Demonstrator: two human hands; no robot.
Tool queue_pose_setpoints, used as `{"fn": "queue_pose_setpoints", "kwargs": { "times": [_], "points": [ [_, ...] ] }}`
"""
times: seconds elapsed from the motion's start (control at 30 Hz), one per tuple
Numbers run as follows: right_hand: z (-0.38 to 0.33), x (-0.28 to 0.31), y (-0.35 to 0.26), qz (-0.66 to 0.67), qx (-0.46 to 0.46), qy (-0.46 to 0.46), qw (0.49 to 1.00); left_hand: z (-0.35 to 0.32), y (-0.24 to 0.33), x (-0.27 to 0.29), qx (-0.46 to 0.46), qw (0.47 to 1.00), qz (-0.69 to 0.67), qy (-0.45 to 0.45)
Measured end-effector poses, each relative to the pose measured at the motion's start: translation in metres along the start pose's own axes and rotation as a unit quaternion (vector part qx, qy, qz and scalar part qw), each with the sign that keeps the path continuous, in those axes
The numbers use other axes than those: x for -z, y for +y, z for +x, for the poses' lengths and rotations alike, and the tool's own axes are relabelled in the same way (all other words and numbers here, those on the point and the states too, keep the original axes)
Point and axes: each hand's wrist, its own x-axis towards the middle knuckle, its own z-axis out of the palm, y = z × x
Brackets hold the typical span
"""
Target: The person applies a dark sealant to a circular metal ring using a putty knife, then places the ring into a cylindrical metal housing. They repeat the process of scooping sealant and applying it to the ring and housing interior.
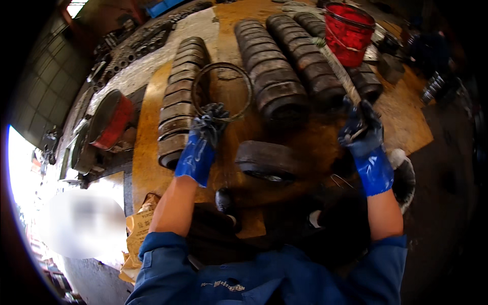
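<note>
My left hand (208,124), in a dark glove with a blue cuff, is closed on the near edge of a thin metal ring (249,94). The ring stands up in front of a row of thick dark metal rings (178,96). On the right, my gloved right hand (362,129) grips a long, narrow, pale stick-like tool (339,71), whose greenish far end points away to the upper left. Between my hands, nearer to me, a single thick dark ring (267,157) lies by itself on the brown floor boards.
More rows of thick rings (272,71) stretch away ahead. A red bucket (348,35) stands at the far right, and a red-sided drum (114,119) is at the left. A brown paper sack (142,223) lies near my left elbow. A white-rimmed container (406,178) sits beside my right forearm.
</note>
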Motion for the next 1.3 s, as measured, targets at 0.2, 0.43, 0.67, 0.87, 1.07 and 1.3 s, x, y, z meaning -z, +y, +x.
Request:
{"fn": "queue_pose_setpoints", "kwargs": {
  "times": [0.2,0.43,0.67,0.87,1.07,1.3],
  "points": [
    [-0.082,0.059,-0.109,0.042,0.088,0.160,0.982,-0.052,-0.006,-0.008,-0.183,0.885,0.382,-0.191],
    [-0.259,0.244,-0.145,-0.242,0.134,0.453,0.847,-0.003,0.002,0.063,-0.001,0.946,0.064,-0.316],
    [-0.415,0.400,-0.091,-0.677,0.003,0.553,0.486,0.027,-0.011,0.070,0.062,0.995,-0.072,0.020],
    [-0.378,0.351,-0.073,-0.817,-0.328,0.437,0.182,0.022,-0.005,0.060,0.040,0.996,-0.027,0.078],
    [-0.421,0.335,-0.074,-0.866,-0.344,0.331,0.152,0.038,-0.014,0.076,0.043,0.997,-0.041,0.057],
    [-0.435,0.288,-0.099,-0.883,-0.323,0.303,0.154,0.040,-0.008,0.093,0.053,0.998,-0.038,0.019]
  ]
}}
